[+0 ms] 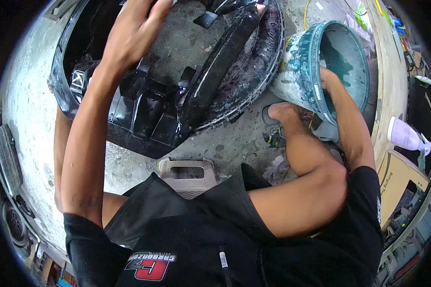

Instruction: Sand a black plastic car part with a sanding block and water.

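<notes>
Glistening wet, your black panel [147, 109] is seemingly awaiting more; I can't tell either grip: left hand [136, 31], eleven o'clock; right hand [326, 79], two o'clock, inside bucket [298, 71].

The floor [242, 146] is of grey concrete, and it is stained with wet drops, dark spots and small pale crumbs. On it stands a round basin [256, 71], dark and smeared inside, and across this basin lies a glossy black part [153, 112]. Nearer to the person there is a beige plastic stool [208, 181] with an opening in its top. To the right of it lies a crumpled clear plastic piece [275, 168]. The person's foot in a grey sandal [269, 116] also rests on the concrete, near the basin.
</notes>
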`<state>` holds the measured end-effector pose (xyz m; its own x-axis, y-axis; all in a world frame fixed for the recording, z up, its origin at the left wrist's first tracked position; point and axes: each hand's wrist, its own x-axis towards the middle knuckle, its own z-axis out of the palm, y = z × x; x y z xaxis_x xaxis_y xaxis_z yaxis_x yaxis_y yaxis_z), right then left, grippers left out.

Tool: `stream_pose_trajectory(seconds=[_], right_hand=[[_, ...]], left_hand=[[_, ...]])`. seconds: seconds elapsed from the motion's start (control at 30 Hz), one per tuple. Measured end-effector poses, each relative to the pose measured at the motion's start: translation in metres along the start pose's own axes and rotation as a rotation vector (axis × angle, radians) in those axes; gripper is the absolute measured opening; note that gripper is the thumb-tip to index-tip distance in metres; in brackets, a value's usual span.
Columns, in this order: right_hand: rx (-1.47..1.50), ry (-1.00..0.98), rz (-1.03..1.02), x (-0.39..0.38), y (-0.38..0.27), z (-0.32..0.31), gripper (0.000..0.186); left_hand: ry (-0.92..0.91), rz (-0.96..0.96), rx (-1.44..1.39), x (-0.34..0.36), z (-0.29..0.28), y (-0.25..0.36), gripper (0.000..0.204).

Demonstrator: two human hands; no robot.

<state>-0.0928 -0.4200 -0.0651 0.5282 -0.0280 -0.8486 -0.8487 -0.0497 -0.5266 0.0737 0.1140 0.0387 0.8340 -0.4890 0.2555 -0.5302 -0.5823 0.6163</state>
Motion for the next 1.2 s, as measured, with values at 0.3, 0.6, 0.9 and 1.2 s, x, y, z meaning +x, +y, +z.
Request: stream_pose_trajectory(seconds=[0.3,0.6,0.9,1.2], right_hand=[[-0.069,0.292,-0.555,-0.135,-0.143,0.062,0.038],[-0.438,-0.149,-0.762,-0.144,-0.152,0.230,0.024],[-0.455,0.139,-1.168,-0.107,-0.135,0.203,0.023],[-1.285,0.428,-1.555,-0.070,-0.082,0.199,0.051]], left_hand=[[-0.157,0.181,-0.038,-0.034,0.041,0.049,0.068],[-0.176,0.258,-0.036,-0.093,0.059,0.080,0.074],[-0.156,-0.036,0.310,-0.227,-0.027,0.049,0.094],[-0.024,-0.098,0.426,-0.218,0.024,0.027,0.126]])
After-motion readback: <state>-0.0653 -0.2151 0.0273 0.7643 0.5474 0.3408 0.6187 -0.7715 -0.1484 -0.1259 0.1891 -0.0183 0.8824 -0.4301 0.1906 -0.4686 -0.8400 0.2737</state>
